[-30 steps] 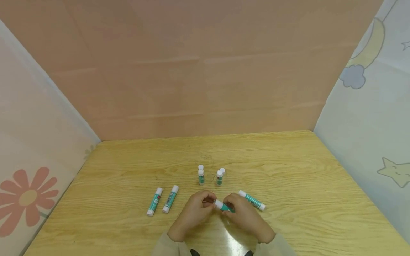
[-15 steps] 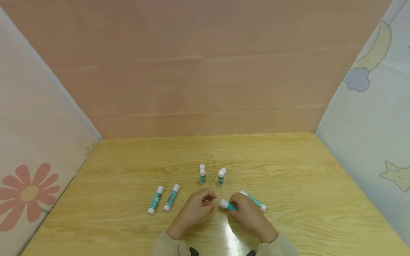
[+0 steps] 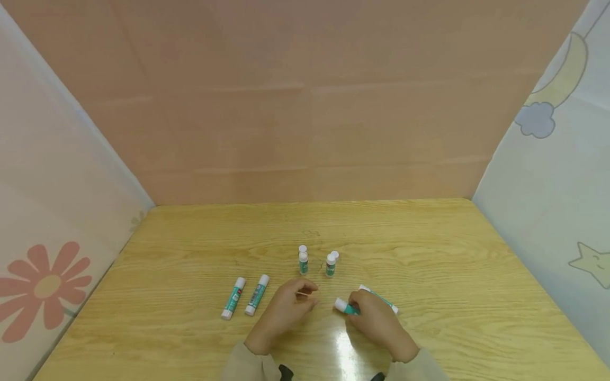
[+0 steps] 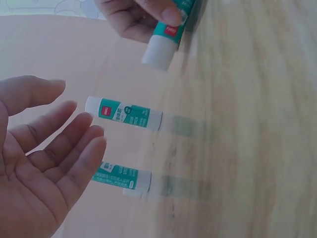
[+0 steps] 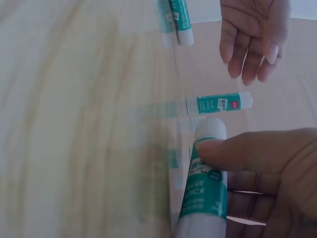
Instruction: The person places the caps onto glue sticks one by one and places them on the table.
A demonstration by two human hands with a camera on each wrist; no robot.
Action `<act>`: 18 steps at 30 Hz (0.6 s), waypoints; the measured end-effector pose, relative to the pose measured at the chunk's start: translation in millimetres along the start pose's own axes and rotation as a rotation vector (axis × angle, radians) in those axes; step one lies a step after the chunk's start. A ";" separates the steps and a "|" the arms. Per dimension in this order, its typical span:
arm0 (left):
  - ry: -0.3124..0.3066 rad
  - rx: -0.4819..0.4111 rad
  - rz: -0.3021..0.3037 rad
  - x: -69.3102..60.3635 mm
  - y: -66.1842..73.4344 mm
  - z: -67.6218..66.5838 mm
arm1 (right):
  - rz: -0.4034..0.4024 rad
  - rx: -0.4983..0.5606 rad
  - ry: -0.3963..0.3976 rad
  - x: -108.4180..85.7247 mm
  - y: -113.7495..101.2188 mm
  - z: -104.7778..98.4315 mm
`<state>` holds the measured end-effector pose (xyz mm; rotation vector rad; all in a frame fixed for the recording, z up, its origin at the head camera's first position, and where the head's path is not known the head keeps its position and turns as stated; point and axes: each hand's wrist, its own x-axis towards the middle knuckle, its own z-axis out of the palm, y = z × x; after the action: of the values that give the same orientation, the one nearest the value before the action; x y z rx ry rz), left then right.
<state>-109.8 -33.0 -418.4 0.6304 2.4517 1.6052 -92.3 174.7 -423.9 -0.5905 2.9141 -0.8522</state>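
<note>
The right hand (image 3: 380, 323) holds a green glue stick (image 3: 351, 309) with white ends, its thumb pressed along the label in the right wrist view, where the stick (image 5: 204, 191) lies tilted. The left hand (image 3: 286, 312) is empty, fingers loosely bent and parted; the left wrist view shows its palm (image 4: 34, 183) beside two upright glue sticks. Another glue stick (image 3: 392, 306) lies on the table, partly hidden behind the right hand. Two more upright sticks (image 3: 303, 264) (image 3: 331, 267) stand beyond both hands, with white tops just behind them.
Two glue sticks (image 3: 233, 299) (image 3: 257, 295) lie slanted on the wooden table (image 3: 157, 296), left of the left hand. A plain backdrop (image 3: 305, 106) rises behind the table, with patterned side panels (image 3: 538, 211) at left and right.
The right hand has moved right and away from the left hand with the glue stick in it. The left hand's fingers have come off the stick's white end and are apart from it.
</note>
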 end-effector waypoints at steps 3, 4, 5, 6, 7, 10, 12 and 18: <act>0.015 0.023 0.004 0.6 -0.9 -2.4 | -0.002 -0.004 0.002 -0.2 1.5 -0.2; 0.021 0.032 0.004 0.5 -1.1 -3.0 | -0.003 -0.003 0.002 -0.4 1.7 -0.4; 0.029 0.036 0.002 0.6 -1.2 -3.4 | -0.006 -0.002 0.002 -0.7 1.8 -0.7; 0.039 0.044 -0.003 0.4 -1.0 -3.8 | -0.009 -0.001 0.003 -0.9 2.1 -0.8; 0.051 0.051 -0.015 0.4 -0.9 -4.1 | -0.013 -0.003 0.006 -1.0 2.2 -0.8; 0.101 0.076 -0.064 1.2 0.0 -5.1 | -0.018 -0.008 0.010 -1.3 2.6 -0.4; 0.138 0.084 -0.086 2.2 0.1 -6.0 | -0.016 -0.010 0.011 -1.3 2.9 0.1; 0.203 0.075 -0.092 4.0 -1.0 -8.5 | -0.029 -0.016 0.010 -1.3 3.1 0.4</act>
<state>-116.6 -38.8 -415.3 0.3736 2.6522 1.6213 -92.1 177.4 -426.0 -0.6330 2.9312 -0.8385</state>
